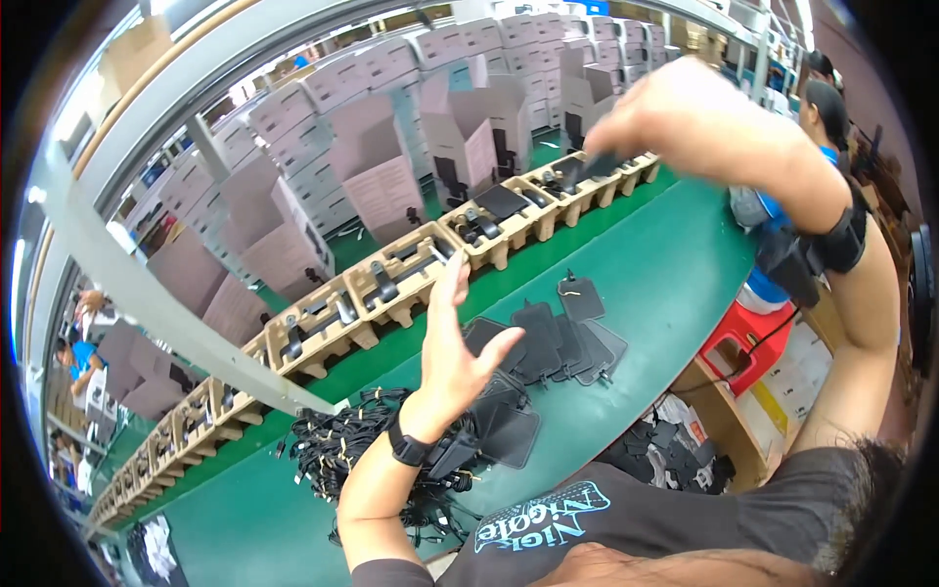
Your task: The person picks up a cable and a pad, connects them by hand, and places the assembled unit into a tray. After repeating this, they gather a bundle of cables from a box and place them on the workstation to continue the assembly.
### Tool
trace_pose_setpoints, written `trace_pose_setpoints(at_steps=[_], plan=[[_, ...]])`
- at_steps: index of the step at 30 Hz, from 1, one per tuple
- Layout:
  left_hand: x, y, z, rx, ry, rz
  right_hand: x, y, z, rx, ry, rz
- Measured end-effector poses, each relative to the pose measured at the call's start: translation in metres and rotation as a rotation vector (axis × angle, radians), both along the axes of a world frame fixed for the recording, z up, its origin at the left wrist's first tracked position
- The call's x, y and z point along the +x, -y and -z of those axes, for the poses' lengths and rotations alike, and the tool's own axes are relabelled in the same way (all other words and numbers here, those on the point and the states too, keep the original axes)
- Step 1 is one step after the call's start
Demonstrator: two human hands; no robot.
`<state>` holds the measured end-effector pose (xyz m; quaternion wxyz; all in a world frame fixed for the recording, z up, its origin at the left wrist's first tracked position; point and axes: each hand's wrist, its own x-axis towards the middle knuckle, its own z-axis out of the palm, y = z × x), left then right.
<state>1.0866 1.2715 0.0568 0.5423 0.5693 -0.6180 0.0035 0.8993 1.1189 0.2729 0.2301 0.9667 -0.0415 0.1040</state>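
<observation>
My left hand [453, 357] is raised over the green table, fingers stretched up and thumb apart, holding nothing. It is nearest to the front of a moulded tan tray [437, 235] and a loose pile of black flat rounded plates [538, 342] with small stems. My right hand [657, 115], smeared by motion, is over the far end of the tray row. Its fingers are closed at a dark flat plate [601, 166], just above a tray with black parts. Another black plate [502, 202] lies in a tray to its left.
Bundled black cables [342, 440] are heaped by my left forearm. Open grey boxes [372, 176] stand behind the trays, with stacked boxes beyond. A grey metal post [186, 293] crosses on the left. A red stool [751, 342] and co-workers [827, 117] are at the right.
</observation>
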Motion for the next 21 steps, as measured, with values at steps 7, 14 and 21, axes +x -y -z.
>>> trace_pose_setpoints(at_steps=[7, 14, 21], plan=[[-0.010, -0.011, 0.034, 0.305, -0.411, 0.095, 0.088, -0.036, 0.127, 0.254, -0.222, -0.479], [0.042, -0.021, 0.060, 0.162, -1.011, 0.238, 0.173, 0.004, 0.213, 1.691, 0.057, -0.217], [0.071, -0.073, 0.074, 0.320, -0.481, -0.193, 0.280, 0.099, 0.264, 1.252, 0.513, -0.157]])
